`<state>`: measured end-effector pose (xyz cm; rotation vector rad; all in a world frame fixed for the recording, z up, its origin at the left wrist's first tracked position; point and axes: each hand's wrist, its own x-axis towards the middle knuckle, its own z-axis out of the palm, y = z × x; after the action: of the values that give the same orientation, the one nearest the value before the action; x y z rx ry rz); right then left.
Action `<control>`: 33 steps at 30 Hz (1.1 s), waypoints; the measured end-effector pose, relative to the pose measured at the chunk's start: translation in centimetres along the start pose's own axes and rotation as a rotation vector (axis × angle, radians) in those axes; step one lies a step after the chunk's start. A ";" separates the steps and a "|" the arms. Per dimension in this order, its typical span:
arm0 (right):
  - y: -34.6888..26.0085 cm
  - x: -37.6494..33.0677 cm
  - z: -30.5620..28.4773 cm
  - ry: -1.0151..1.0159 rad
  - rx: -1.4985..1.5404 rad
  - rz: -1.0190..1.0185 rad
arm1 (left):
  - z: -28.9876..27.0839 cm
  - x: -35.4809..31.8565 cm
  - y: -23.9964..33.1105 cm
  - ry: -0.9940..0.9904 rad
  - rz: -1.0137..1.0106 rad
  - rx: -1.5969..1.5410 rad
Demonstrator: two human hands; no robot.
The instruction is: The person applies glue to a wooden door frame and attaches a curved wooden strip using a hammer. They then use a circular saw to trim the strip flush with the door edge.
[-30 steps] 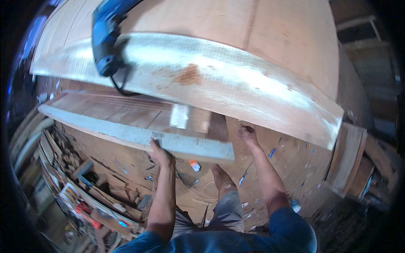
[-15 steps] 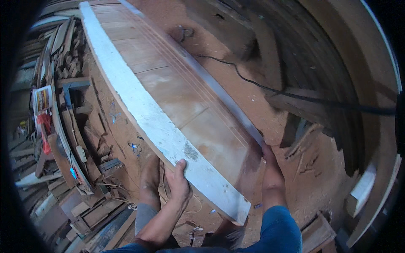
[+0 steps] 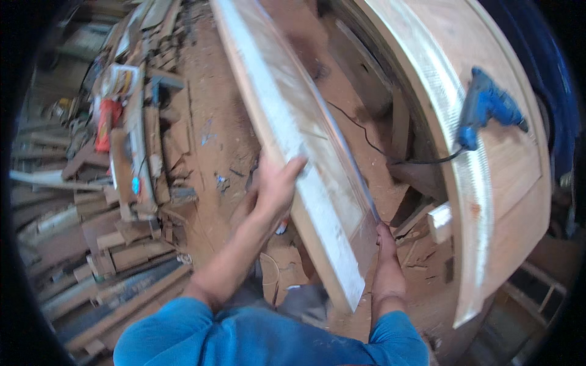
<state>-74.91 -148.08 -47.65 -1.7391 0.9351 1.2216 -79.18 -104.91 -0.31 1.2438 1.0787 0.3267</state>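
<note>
A long wooden door panel (image 3: 326, 168) slants away from me, with a whitish strip along its left side and a bare wood edge. My left hand (image 3: 278, 186) is closed on that left side, its thumb laid over the whitish strip and its other fingers hidden behind the edge. Lower on the right, my right hand (image 3: 384, 238) grips the panel's far edge near its close end. The panel is tilted and held above the floor; its far end runs out of the top of the view.
To the right, a blue corded drill (image 3: 485, 110) lies on another wooden panel (image 3: 513, 201); its black cord (image 3: 421, 161) trails left. Scrap wood (image 3: 122, 259) piles up at left, near a red plastic bag (image 3: 107, 125). Reddish sawdust covers the floor (image 3: 207, 110).
The panel has tipped more onto its side, showing more of its left edge. My view has swung right, bringing in the drill and the panel under it. Both hands keep their grip.
</note>
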 end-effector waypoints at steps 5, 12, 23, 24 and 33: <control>-4.6 -15.2 2.6 -0.293 -0.035 0.002 | 2.0 2.3 13.1 0.072 0.131 0.148; -7.5 -24.4 8.7 -0.533 0.059 0.079 | 2.6 2.6 21.5 0.052 0.080 0.217; -2.7 -23.5 11.2 -0.299 0.379 0.142 | -5.8 2.3 15.5 0.098 0.156 0.216; -1.4 -22.3 11.6 -0.307 0.411 0.169 | -6.0 2.5 14.6 0.060 0.150 0.194; 5.2 -19.9 17.8 -0.249 0.391 0.226 | -5.8 -0.2 4.7 0.034 0.103 0.193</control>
<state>-91.33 -131.73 -33.43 -1.1719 1.1514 1.2623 -82.31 -99.99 4.34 1.4736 1.0972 0.3293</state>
